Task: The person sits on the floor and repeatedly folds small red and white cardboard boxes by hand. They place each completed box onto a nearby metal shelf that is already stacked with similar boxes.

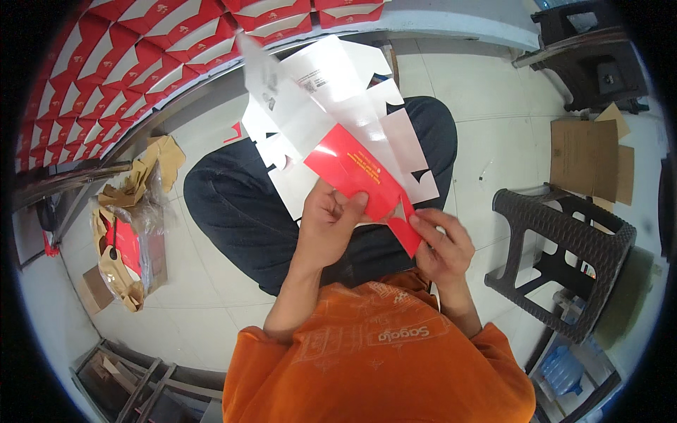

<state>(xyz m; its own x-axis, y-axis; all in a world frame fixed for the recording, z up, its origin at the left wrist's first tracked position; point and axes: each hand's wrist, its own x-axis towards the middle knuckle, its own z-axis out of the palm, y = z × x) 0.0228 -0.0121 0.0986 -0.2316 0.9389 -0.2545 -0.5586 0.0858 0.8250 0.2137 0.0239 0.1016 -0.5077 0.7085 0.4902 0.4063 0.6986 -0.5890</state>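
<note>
A flat red and white die-cut carton blank (352, 166) is between my hands above my lap, its red panel toward me and its white part stretching away to the upper left. My left hand (329, 216) grips the near edge of the red panel, thumb on top and fingers underneath. At the right end, my right hand (441, 243) pinches a narrow red flap between thumb and fingers; this flap is angled off the main panel. Under the held blank, more white carton blanks (412, 137) with cut-out tabs lie across my legs.
Rows of folded red and white boxes (134, 63) fill the upper left. A torn brown package (130, 247) with red contents sits on the tiled floor at left. At right stand a dark woven-pattern stool (564, 233) and flattened brown cardboard (584, 155). A blue water bottle (562, 370) lies lower right.
</note>
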